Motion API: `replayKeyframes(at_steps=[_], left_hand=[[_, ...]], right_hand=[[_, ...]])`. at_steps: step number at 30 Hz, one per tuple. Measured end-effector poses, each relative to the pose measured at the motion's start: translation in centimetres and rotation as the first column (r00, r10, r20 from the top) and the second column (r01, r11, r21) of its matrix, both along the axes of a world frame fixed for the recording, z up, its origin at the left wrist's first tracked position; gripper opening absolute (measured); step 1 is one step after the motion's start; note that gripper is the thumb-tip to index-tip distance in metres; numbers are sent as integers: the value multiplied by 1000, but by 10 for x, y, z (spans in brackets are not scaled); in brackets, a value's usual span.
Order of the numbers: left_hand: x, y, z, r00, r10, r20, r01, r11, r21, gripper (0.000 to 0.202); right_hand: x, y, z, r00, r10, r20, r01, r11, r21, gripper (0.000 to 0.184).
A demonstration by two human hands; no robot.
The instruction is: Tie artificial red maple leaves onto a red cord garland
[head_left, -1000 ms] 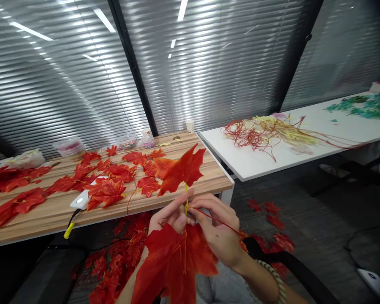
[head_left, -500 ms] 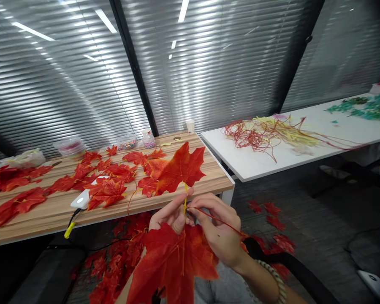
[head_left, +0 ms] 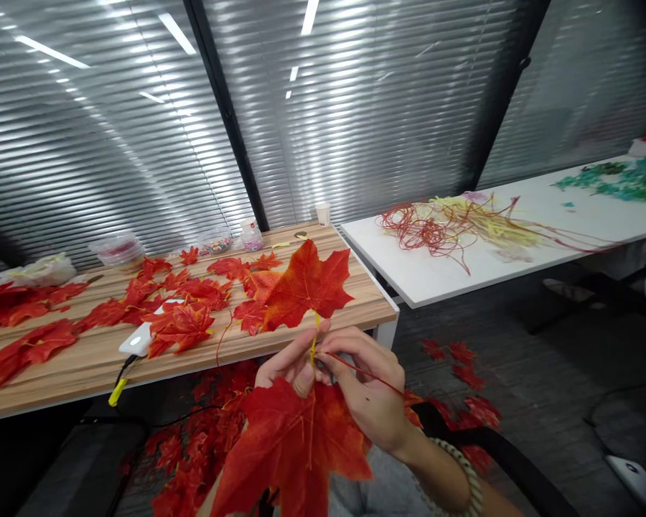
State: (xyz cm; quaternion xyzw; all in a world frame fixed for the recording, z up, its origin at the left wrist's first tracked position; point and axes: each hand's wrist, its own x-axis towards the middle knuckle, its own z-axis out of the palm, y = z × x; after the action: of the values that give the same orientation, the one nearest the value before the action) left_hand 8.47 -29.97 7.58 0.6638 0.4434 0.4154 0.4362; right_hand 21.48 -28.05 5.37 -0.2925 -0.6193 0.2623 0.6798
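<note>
My left hand pinches the yellow stem of an upright red maple leaf, fingers closed. My right hand meets it at the same stem, fingertips pinched on a thin red wire that trails to the lower right. A larger red leaf hangs just below both hands and hides my left wrist. A beaded bracelet circles my right wrist.
A wooden table at left carries many red leaves, a white glue gun and small bead tubs. A white table at right holds tangled red and yellow wires. More leaves lie on the floor.
The upright leaf has turned slightly and risen a little between my fingers. Both hands stay pinched at the stem in nearly the same place.
</note>
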Motion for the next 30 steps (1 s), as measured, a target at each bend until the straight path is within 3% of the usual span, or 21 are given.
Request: replayKeyframes(at_steps=[5,9,12,22,30], left_hand=[[-38,-42,-17,992,-77,-102,80,996,24,57],[-58,-47,-41,988,-81,-130,83,997,8,50],[-62,-45,-47,985,-82,-150,82,997,-3,49],[-50,-45,-29,990,-78,-121,84,995,50,50],[-21,-38,9,996,-70,-60,75,994,79,70]], right_hand=[[-2,0,0,1000,1,-6,-1,1000,12,12],[-3,0,1,1000,22,-12,-22,1000,16,14],[-2,1,1,1000,19,-11,-19,1000,4,12],[0,1,-3,1000,16,17,-16,1000,-8,13],[1,0,-2,1000,12,11,-12,1000,6,13]])
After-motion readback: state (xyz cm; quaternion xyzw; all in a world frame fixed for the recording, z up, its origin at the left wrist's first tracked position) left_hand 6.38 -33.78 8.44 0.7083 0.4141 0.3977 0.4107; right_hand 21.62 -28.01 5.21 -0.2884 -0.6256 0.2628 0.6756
